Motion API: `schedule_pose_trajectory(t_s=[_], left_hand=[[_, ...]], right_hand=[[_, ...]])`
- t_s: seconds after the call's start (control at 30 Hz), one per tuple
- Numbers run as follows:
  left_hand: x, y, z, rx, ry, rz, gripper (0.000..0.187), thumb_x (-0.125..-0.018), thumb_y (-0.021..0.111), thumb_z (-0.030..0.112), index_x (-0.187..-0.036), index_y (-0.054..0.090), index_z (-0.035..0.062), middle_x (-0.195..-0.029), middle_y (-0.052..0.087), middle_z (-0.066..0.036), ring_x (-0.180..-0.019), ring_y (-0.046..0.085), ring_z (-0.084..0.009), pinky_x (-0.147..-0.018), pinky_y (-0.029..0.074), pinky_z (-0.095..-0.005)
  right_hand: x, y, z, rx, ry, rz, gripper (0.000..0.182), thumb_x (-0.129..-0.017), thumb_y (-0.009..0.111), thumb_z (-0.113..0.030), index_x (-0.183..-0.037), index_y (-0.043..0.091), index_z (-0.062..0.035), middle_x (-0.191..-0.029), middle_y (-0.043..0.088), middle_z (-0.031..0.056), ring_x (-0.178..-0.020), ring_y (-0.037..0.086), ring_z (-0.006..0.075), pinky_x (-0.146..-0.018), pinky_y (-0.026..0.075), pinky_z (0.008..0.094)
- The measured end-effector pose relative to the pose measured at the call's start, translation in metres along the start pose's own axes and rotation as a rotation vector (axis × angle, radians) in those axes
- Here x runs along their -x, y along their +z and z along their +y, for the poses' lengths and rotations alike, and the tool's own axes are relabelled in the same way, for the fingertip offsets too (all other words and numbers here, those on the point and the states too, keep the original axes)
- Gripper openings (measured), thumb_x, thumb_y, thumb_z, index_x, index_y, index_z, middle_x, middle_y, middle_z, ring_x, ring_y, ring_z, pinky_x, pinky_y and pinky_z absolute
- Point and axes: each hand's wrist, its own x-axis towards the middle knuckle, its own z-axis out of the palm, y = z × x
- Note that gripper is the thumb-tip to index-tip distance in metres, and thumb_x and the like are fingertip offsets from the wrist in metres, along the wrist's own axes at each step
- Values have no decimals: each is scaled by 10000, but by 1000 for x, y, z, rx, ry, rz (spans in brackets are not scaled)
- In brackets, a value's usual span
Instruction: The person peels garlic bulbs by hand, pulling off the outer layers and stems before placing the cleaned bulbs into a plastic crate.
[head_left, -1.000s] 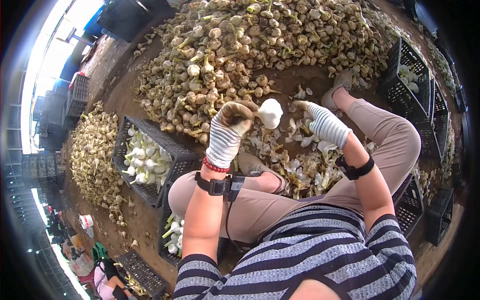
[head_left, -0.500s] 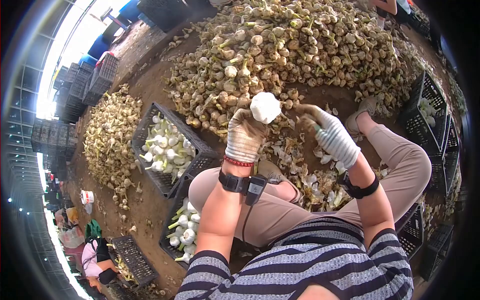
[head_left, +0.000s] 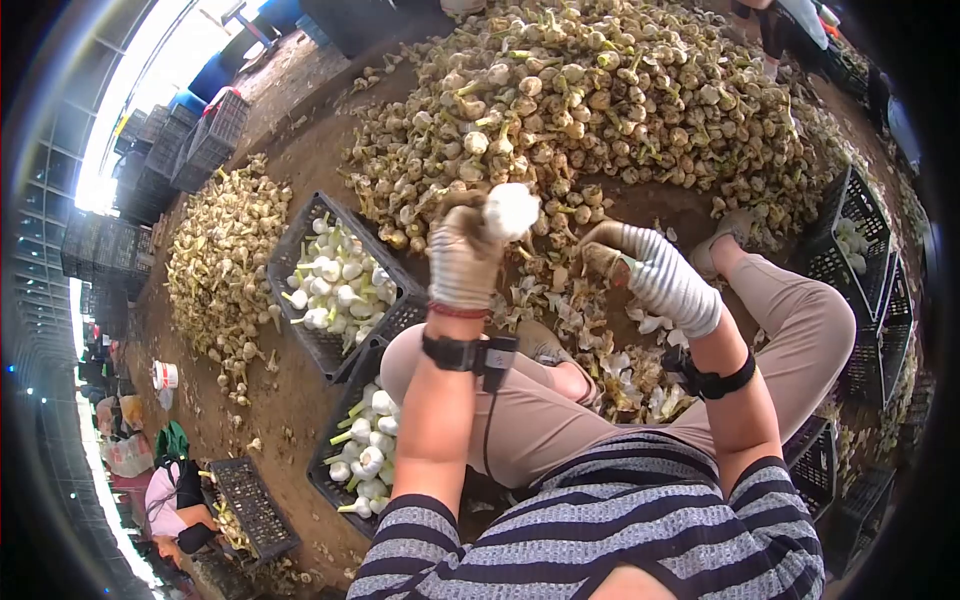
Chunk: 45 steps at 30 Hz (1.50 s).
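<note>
My left hand (head_left: 463, 258), in a striped work glove with dirty fingertips, is closed round a clean white garlic bulb (head_left: 511, 211) held up in front of the big heap. Apart from it on the right, my gloved right hand (head_left: 658, 275) has its fingers curled in. A small coloured bit shows by its palm, but what it holds is mostly hidden. Beyond both hands spreads a heap of soil-stained garlic (head_left: 610, 110). Loose papery skins (head_left: 640, 370) litter the ground below them. Left of my left hand, a black crate (head_left: 300, 250) holds white garlic bulbs with cut green stems.
Another crate (head_left: 325, 470) of white garlic stands by my left knee. Further left lie a smaller garlic pile (head_left: 225, 270) and stacked crates (head_left: 205, 145). More crates (head_left: 850, 225) line the right side. Other people (head_left: 175, 495) are at the lower left and upper right.
My left hand, with the garlic bulb, has moved left and turned a little. My right hand stays nearly in place, its fingers slightly lower. The view has shifted slightly.
</note>
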Motion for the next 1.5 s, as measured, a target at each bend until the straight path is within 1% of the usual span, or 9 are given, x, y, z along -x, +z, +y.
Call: schedule_pose_trajectory(t_s=[0.13, 0.3, 0.47, 0.67, 0.73, 0.93, 1.07, 1.23, 1.5], left_hand=[[28, -69, 87, 239, -19, 154, 128, -805, 563, -9, -893, 616, 67, -978, 562, -34, -887, 591, -159, -844, 532, -308], [120, -183, 155, -551, -88, 269, 169, -781, 454, 26, -884, 587, 46, -899, 589, -46, -778, 557, -124, -682, 475, -272], [126, -148, 167, -792, -149, 307, 268, -900, 526, 133, -1133, 618, 37, -1097, 631, -92, -1027, 598, -187, -920, 469, -320], [-3, -13, 96, -694, 304, -151, 208, -916, 599, 86, -1118, 648, 69, -1062, 652, -41, -992, 614, -150, -848, 499, -259], [-22, 39, 75, -158, -108, -109, 178, -920, 581, 27, -1081, 649, 60, -1036, 660, -27, -951, 617, -125, -820, 491, -235], [-29, 37, -31, 16, -422, 294, 126, -923, 552, 20, -1027, 619, 43, -942, 638, -31, -809, 585, -90, -740, 484, -218], [-38, 7, -37, 264, -465, 381, 131, -923, 530, 28, -1018, 620, 30, -962, 655, -96, -810, 635, -180, -802, 549, -335], [-38, 16, -53, 184, -471, 275, 135, -926, 533, 30, -1034, 614, 21, -981, 659, -104, -847, 638, -185, -786, 549, -332], [-33, 18, -50, 190, -543, 245, 115, -939, 547, 47, -1021, 627, 35, -935, 665, -45, -816, 632, -109, -746, 538, -230]], right_hand=[[-10, -38, 85, 97, -73, -49, 412, -925, 548, -85, -1330, 503, -29, -1033, 658, 89, -952, 579, 137, -842, 480, 272], [-68, -56, 210, 305, 27, 143, 398, -888, 518, -39, -1286, 544, -37, -1036, 672, 142, -949, 625, 179, -847, 484, 311], [-107, -21, 230, 674, 238, -2, 537, -912, 583, -420, -1223, 568, 17, -1170, 612, 267, -1118, 569, 406, -913, 471, 414], [-133, -40, 259, 612, 263, 244, 394, -880, 569, -127, -1262, 565, -32, -1166, 627, 221, -1099, 582, 381, -918, 478, 388], [-143, -58, 255, 614, 338, 239, 399, -885, 581, -170, -1258, 564, -31, -1170, 622, 229, -1086, 588, 383, -907, 479, 399], [-201, -62, 247, 510, 299, 226, 379, -869, 595, -184, -1202, 576, -3, -1123, 625, 245, -1075, 588, 388, -903, 474, 415], [-266, -17, 272, 792, -42, 81, 323, -820, 568, -95, -1128, 611, -6, -1102, 631, 243, -1077, 591, 373, -912, 478, 412], [-290, 25, 267, 1353, 247, 8, 258, -858, 584, -113, -1102, 661, -143, -1149, 620, 84, -1041, 621, 268, -769, 522, 409], [-261, 17, 265, 1331, 171, 94, 272, -810, 600, -103, -1077, 629, -61, -1049, 653, 166, -988, 648, 292, -777, 524, 411]])
